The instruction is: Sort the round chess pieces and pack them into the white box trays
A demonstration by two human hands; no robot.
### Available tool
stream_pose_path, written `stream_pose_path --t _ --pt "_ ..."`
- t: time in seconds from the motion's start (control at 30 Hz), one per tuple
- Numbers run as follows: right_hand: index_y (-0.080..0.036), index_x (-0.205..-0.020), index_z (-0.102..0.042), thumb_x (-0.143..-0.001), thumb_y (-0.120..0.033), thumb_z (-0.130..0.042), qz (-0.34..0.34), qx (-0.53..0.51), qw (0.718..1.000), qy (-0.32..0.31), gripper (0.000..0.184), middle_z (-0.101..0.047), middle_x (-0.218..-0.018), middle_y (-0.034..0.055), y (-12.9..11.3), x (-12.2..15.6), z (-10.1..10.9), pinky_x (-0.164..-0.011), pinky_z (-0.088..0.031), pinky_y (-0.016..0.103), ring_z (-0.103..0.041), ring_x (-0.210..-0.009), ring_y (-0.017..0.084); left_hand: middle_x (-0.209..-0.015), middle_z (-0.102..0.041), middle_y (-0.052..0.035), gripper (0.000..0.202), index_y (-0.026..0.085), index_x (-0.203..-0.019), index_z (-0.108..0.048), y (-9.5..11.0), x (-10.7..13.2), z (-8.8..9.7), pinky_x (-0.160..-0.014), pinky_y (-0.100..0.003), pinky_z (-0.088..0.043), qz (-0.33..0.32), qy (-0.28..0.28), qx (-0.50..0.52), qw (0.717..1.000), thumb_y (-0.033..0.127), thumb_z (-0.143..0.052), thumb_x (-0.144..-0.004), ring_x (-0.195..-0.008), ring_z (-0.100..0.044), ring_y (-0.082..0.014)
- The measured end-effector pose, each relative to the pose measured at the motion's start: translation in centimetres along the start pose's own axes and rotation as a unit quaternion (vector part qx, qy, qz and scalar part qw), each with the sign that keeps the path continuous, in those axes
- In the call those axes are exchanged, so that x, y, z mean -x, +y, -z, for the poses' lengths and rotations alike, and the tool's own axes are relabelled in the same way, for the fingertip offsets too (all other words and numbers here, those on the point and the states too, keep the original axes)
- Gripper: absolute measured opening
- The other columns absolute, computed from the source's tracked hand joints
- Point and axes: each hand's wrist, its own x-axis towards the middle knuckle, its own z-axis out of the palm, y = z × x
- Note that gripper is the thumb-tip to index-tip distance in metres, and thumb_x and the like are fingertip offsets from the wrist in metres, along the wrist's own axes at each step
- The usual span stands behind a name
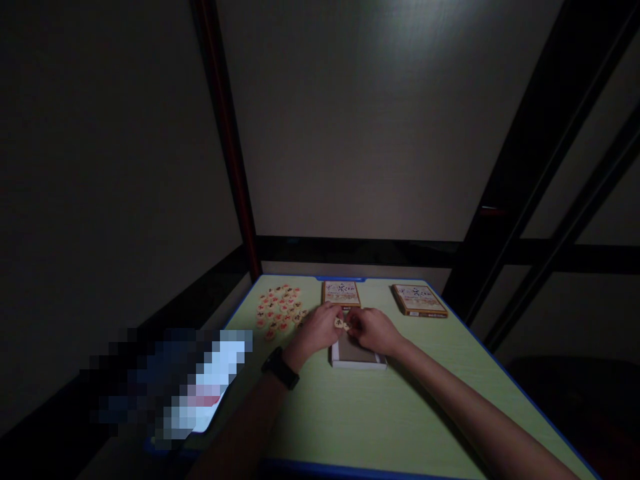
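My left hand point(318, 328), with a dark watch on its wrist, is closed on a round Chinese chess piece point(339, 323). My right hand point(376, 329) meets it from the other side, its fingers pinched on a second chess piece point(347, 327). Both hands are over an open shallow box point(358, 365) with white edges and a grey-brown inside. Left of them, many loose round pieces point(283, 309) with red and dark characters are spread on the table. Just beyond the hands lies a printed box point(342, 292), its near side partly covered by them.
Another printed box point(419, 301) lies at the far right of the green table point(430, 413), which has a blue edge. At the left edge is a bright screen-like device point(220, 367), partly pixelated. Walls stand behind the table and to the left.
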Motion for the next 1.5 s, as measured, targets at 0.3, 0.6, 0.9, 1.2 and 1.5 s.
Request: stream_pose_path --t 0.3,0.6,0.9,1.2,1.5 --pt "-0.021 -0.093 -0.068 -0.076 -0.016 -0.060 0.002 0.004 1.000 0.001 0.019 -0.075 -0.084 0.0031 -0.1 -0.1 0.1 -0.061 -0.032 0.027 -0.066 -0.079 0.020 -0.108 -0.068 -0.0092 0.017 0.018 -0.093 -0.061 0.3 0.1 0.2 -0.096 -0.034 -0.049 0.009 -0.011 -0.008 1.000 0.009 -0.060 -0.079 -0.106 -0.062 -0.0234" --pt "-0.021 -0.092 -0.068 -0.077 -0.016 -0.061 0.005 -0.003 1.000 0.003 0.017 -0.074 -0.084 0.0028 -0.1 0.0 -0.1 -0.062 -0.032 0.026 -0.066 -0.077 0.019 -0.108 -0.067 -0.0093 0.020 0.018 -0.096 -0.059 0.3 0.0 0.1 -0.094 -0.034 -0.049 0.013 -0.016 -0.021 1.000 0.008 -0.057 -0.079 -0.105 -0.061 -0.0230" --pt "-0.021 -0.091 -0.069 -0.076 -0.016 -0.062 0.009 -0.009 1.000 0.008 0.018 -0.075 -0.082 0.0027 0.0 0.0 -0.1 -0.061 -0.032 0.026 -0.066 -0.075 0.019 -0.107 -0.066 -0.0096 0.016 0.018 -0.097 -0.058 0.0 0.0 -0.2 -0.094 -0.034 -0.049 0.003 -0.014 -0.029 0.999 0.012 -0.057 -0.082 -0.106 -0.061 -0.0234" --pt "-0.021 -0.090 -0.069 -0.075 -0.016 -0.061 0.009 -0.010 1.000 0.007 0.018 -0.075 -0.083 0.0029 0.0 -0.1 0.0 -0.061 -0.033 0.026 -0.066 -0.075 0.019 -0.109 -0.065 -0.0095 0.018 0.019 -0.099 -0.058 0.1 0.0 -0.1 -0.092 -0.033 -0.049 0.017 -0.017 -0.021 1.000 0.014 -0.059 -0.081 -0.105 -0.062 -0.0233" --pt "-0.022 -0.091 -0.069 -0.074 -0.016 -0.062 0.008 -0.012 1.000 0.001 0.020 -0.074 -0.083 0.0026 0.1 -0.1 0.0 -0.062 -0.034 0.026 -0.066 -0.077 0.019 -0.109 -0.063 -0.0070 0.028 0.020 -0.097 -0.058 0.2 -0.1 1.0 -0.091 -0.034 -0.050 0.031 0.025 0.007 0.999 0.020 -0.068 -0.071 -0.101 -0.062 -0.0231"
